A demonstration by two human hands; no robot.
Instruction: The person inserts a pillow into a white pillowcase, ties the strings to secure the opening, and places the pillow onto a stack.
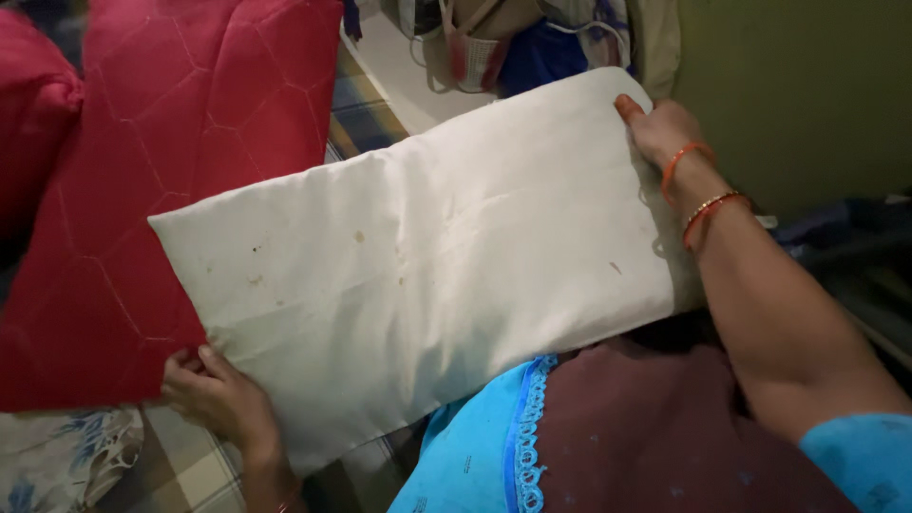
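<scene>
A bed covered with a checked sheet in cream, blue and brown (190, 470) is seen under everything, with a patch of blue-flowered white cloth (57, 461) lying on it at the lower left. Beyond the bed, a pale floor strip (404, 81) is visible, on which a heap of bags and blue fabric (518, 43) is piled. A plain olive-green wall (798, 95) closes the room to the right of that heap.

A long, cream-white rectangular pillow of plain, lightly stained cloth (427, 256) is held slantwise above the bed, its lower end near the person's lap and its upper end raised toward the heap of bags. To the left of this pillow, and partly tucked behind it, a large red quilted cushion with a stitched hexagon pattern (180, 152) is seen, with a second red cushion (33, 104) just beside it at the left edge.

The left hand (218, 394) is placed at the lower left corner of the white pillow, its fingers curled under the edge, so the grip is closed on the pillow's corner where it meets the red cushion. The right hand (660, 128), with orange bangles at its wrist, is stretched out to the upper right corner, fingers bent over the edge, pinching the cloth. The right forearm is laid along the pillow's right end.
</scene>
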